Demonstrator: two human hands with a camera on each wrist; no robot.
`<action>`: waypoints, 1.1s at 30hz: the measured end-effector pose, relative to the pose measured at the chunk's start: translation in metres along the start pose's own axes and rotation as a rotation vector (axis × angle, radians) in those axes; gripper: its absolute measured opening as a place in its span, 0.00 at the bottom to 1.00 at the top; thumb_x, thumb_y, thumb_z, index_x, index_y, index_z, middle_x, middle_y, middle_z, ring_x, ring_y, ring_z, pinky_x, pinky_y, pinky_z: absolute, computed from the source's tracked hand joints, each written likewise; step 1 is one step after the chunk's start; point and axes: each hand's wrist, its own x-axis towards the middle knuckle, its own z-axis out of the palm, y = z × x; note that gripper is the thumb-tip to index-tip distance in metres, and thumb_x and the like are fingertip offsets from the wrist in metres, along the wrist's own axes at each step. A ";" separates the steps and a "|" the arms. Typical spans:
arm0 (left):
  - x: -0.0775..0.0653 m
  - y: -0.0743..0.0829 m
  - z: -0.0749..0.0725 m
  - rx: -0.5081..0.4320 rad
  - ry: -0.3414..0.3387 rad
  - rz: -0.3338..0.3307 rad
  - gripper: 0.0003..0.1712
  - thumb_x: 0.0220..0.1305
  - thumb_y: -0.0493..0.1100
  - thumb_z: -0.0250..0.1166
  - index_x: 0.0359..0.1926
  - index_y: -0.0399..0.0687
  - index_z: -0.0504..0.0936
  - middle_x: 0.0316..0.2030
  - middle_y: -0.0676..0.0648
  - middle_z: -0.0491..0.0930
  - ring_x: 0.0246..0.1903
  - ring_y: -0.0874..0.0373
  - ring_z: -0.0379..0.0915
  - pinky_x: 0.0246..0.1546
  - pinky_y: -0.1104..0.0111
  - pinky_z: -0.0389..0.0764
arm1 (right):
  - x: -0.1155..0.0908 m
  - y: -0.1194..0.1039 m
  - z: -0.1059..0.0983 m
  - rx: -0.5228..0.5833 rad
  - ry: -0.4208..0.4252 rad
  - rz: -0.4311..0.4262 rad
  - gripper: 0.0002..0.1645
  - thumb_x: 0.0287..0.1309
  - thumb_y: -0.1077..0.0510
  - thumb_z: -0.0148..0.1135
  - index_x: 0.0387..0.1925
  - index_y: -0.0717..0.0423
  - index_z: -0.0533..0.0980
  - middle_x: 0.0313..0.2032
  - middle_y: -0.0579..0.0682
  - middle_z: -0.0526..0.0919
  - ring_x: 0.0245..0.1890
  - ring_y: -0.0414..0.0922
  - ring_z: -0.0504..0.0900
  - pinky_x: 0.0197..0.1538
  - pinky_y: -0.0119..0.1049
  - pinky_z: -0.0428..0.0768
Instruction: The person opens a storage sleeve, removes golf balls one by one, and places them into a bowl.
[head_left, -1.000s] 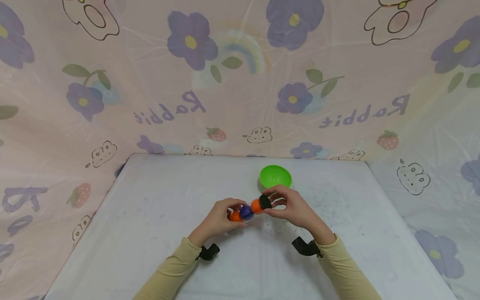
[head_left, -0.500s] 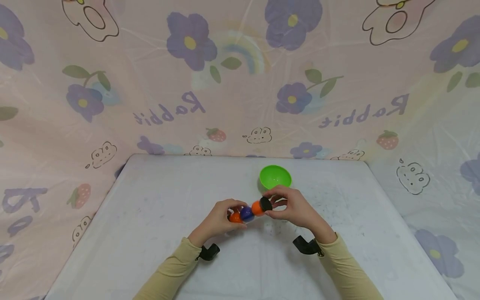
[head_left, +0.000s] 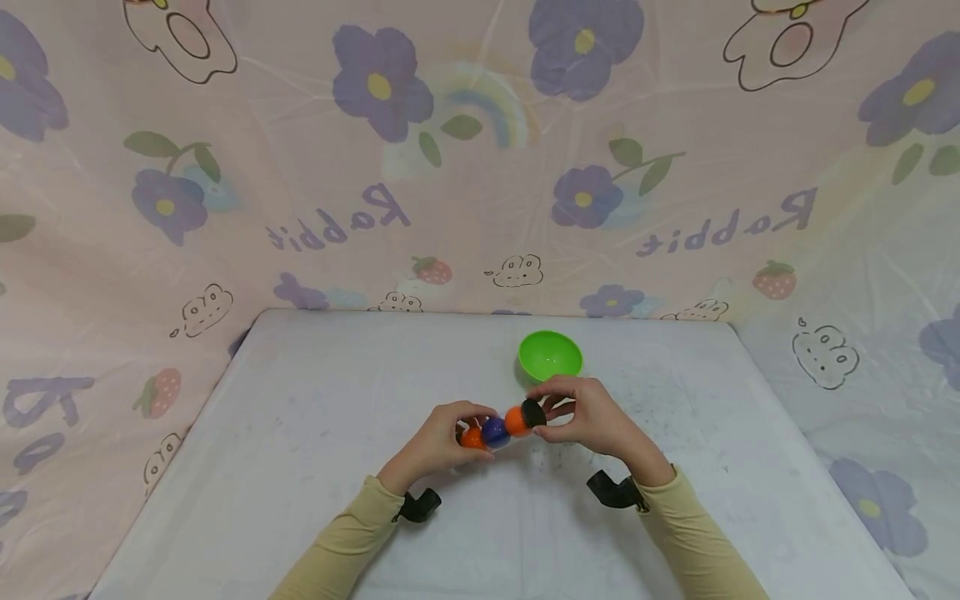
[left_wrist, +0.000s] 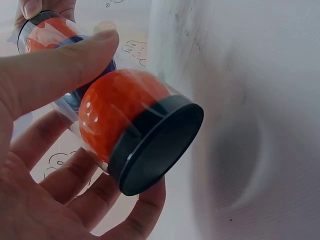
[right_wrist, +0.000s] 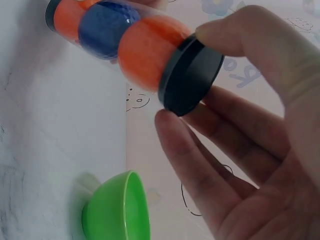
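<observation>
Between both hands, above the table, a clear tube (right_wrist: 115,30) lies at a slant with its right end higher in the head view. Inside sit an orange ball (left_wrist: 120,110), a blue ball (head_left: 496,432) and another orange ball (right_wrist: 150,52) in a row. My left hand (head_left: 444,437) grips the tube near its lower end, thumb on one side and fingers on the other. That end carries a black cap (left_wrist: 162,145). With thumb and fingertips, my right hand (head_left: 591,417) pinches the black cap (right_wrist: 192,77) on the other end, which is seated on the tube.
A green bowl (head_left: 550,357) stands on the white-covered table (head_left: 360,358) just beyond my right hand. Black wrist-camera mounts (head_left: 615,490) stick out from under the forearms. A patterned sheet (head_left: 465,192) hangs behind and at both sides.
Both hands and the tube have sunk very slightly toward the near side in the head view. The grips look the same, and the bowl has stayed put.
</observation>
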 end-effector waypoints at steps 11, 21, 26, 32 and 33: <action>-0.001 -0.001 0.003 0.009 -0.034 0.016 0.30 0.47 0.43 0.78 0.54 0.50 0.80 0.42 0.56 0.80 0.41 0.58 0.73 0.41 0.64 0.77 | -0.002 0.004 -0.004 0.059 -0.072 0.038 0.22 0.45 0.63 0.75 0.46 0.54 0.80 0.42 0.47 0.81 0.39 0.45 0.82 0.41 0.41 0.82; 0.000 -0.002 0.001 0.002 -0.047 -0.018 0.31 0.45 0.41 0.79 0.53 0.53 0.81 0.45 0.58 0.80 0.42 0.57 0.74 0.42 0.64 0.77 | -0.005 -0.012 -0.007 0.124 -0.111 0.084 0.23 0.47 0.71 0.70 0.48 0.65 0.78 0.45 0.58 0.80 0.42 0.56 0.80 0.44 0.46 0.81; 0.000 -0.003 0.001 -0.001 -0.037 -0.023 0.31 0.45 0.42 0.79 0.53 0.53 0.81 0.45 0.58 0.80 0.43 0.55 0.75 0.43 0.64 0.77 | -0.005 0.000 -0.006 0.140 -0.100 0.067 0.24 0.48 0.67 0.71 0.49 0.59 0.78 0.46 0.53 0.80 0.42 0.50 0.81 0.46 0.42 0.81; -0.001 -0.002 0.000 -0.001 -0.027 -0.031 0.31 0.45 0.42 0.79 0.53 0.52 0.81 0.45 0.58 0.80 0.43 0.56 0.75 0.42 0.65 0.77 | -0.004 0.004 -0.005 0.185 -0.104 0.061 0.24 0.49 0.66 0.71 0.51 0.57 0.77 0.47 0.51 0.79 0.43 0.47 0.80 0.46 0.37 0.80; -0.001 -0.002 -0.001 0.001 -0.025 -0.031 0.31 0.45 0.42 0.79 0.53 0.52 0.81 0.45 0.58 0.80 0.43 0.57 0.75 0.42 0.66 0.77 | -0.004 0.005 -0.005 0.194 -0.106 0.062 0.24 0.50 0.66 0.71 0.51 0.57 0.77 0.48 0.51 0.79 0.43 0.48 0.80 0.47 0.37 0.80</action>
